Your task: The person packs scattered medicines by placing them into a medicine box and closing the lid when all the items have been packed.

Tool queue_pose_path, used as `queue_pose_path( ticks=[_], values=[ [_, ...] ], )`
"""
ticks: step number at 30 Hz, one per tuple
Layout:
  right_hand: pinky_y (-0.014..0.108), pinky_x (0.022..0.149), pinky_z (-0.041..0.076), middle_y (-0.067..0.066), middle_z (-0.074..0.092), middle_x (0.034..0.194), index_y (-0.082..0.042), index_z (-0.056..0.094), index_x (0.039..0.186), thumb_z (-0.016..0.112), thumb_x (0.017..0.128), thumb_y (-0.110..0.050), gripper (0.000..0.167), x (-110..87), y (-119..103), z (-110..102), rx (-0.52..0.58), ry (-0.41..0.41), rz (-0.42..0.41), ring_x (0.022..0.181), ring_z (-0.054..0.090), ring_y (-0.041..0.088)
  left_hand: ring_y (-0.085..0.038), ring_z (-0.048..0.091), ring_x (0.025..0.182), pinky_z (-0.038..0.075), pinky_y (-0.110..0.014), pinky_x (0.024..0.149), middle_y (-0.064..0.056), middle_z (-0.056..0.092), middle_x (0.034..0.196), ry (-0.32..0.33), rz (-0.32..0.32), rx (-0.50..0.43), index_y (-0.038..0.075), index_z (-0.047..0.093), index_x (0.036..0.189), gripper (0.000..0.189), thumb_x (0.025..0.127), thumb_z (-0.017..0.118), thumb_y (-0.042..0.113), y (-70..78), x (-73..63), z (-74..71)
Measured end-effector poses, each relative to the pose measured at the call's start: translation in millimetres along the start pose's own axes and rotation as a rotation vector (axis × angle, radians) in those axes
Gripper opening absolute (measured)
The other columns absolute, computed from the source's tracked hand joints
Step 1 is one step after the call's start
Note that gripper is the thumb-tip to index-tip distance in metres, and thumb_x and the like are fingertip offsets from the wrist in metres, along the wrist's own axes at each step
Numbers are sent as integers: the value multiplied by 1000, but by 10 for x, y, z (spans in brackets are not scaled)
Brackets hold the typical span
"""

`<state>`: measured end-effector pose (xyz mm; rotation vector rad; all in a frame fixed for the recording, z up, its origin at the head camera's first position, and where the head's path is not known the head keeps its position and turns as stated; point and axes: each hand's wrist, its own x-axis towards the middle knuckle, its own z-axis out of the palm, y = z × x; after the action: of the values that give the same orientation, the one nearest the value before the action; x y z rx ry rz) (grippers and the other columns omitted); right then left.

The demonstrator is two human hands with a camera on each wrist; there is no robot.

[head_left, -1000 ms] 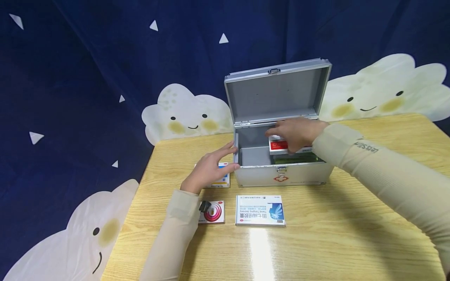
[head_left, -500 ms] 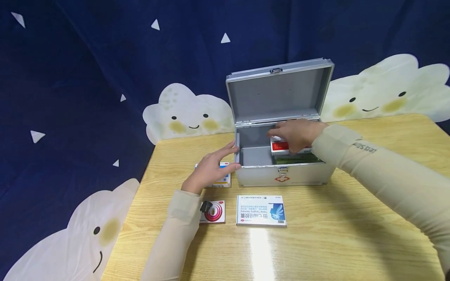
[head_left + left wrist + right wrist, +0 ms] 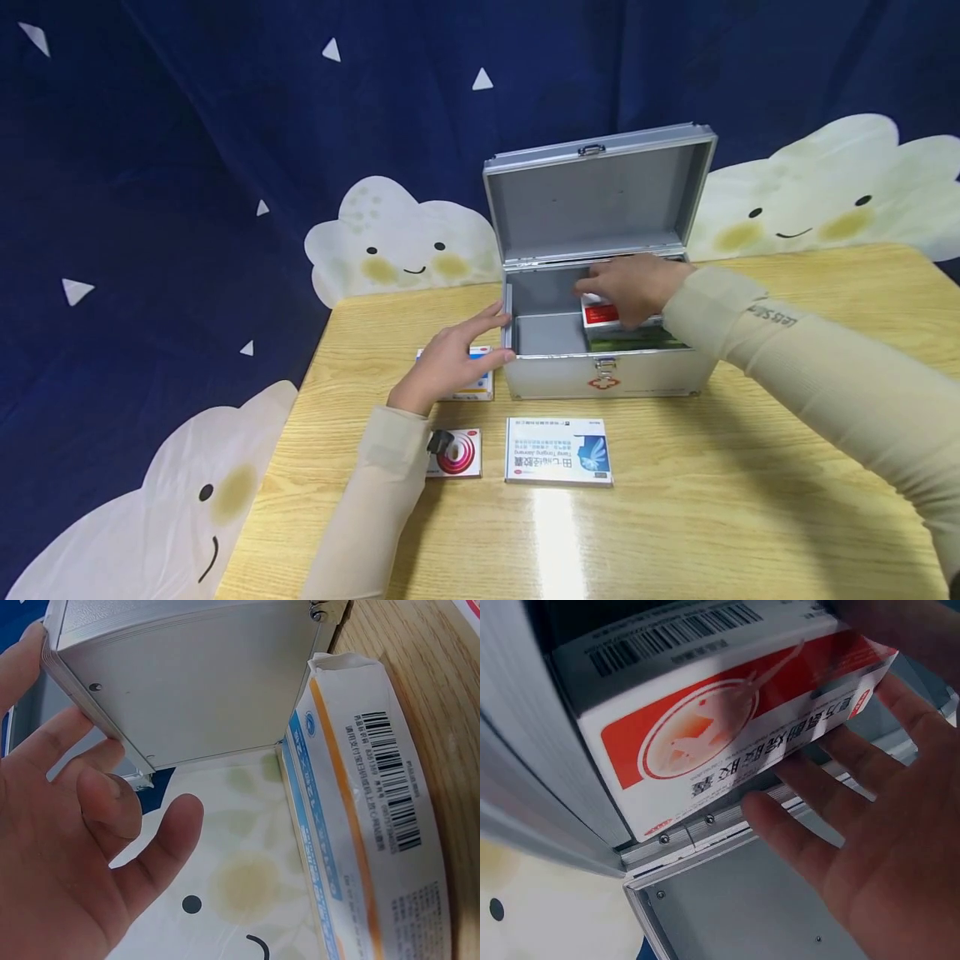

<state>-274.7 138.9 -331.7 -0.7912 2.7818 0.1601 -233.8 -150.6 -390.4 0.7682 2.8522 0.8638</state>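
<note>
A silver first-aid case [image 3: 540, 379] stands on the table with its lid raised. Inside its right half, my right hand [image 3: 637, 287] grips a red-and-white medicine box [image 3: 600, 314] from above. The right wrist view shows that medicine box [image 3: 697, 735] beside the case's inner wall, with the thumb on one side and fingers along the other. A green item [image 3: 630, 342] lies in front of it in the case. My left hand [image 3: 450, 358] rests on the case's left edge, fingers extended; the left wrist view shows its fingertips at the rim.
Below my left hand lies a white-and-blue medicine box [image 3: 480, 387], partly covered by it. Nearer are a box with pink rings [image 3: 461, 454] and a larger white-and-blue capsule box [image 3: 558, 450]. A dark blue curtain [image 3: 405, 100] hangs behind the table.
The red-and-white box has sunk slightly lower in the case with my right hand. My left hand stays at the case's left edge.
</note>
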Motion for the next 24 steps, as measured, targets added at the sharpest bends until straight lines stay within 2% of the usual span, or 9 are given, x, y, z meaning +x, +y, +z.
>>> queue_pose_path(
  ticks=[7,12,16,19,24],
  values=[
    [46,90,55,12,60,130,-23,57,137,76,70,10,77,-7,-8,15,-19,-17,-8,97,57,25,-23,41,145,38,-50,115,22,30,160,-4,0,5,35,47,147,61,92,61,56,6,8,-5],
    [49,92,54,13,61,129,-20,56,137,75,71,10,75,-4,4,34,-51,-13,-37,104,59,27,-24,41,145,37,-51,116,19,31,161,-9,8,0,32,48,147,61,92,61,55,21,8,11],
    [51,95,53,13,63,123,-17,58,134,77,72,7,69,-9,9,49,-105,-6,-81,108,60,31,-23,40,146,37,-51,116,17,32,161,-8,7,-18,30,49,147,61,92,62,54,27,1,31],
    [52,93,53,13,64,119,-17,59,130,76,72,3,63,-10,5,52,-152,7,-105,109,60,33,-21,40,146,37,-52,116,18,32,161,-12,5,-28,30,48,147,62,92,62,55,25,-5,35],
    [52,93,53,13,64,122,-18,58,130,75,76,0,60,3,-15,63,-176,5,-109,110,61,33,-20,41,145,38,-51,115,21,32,159,-2,1,-19,33,50,146,61,91,63,55,7,-11,16]
  ],
)
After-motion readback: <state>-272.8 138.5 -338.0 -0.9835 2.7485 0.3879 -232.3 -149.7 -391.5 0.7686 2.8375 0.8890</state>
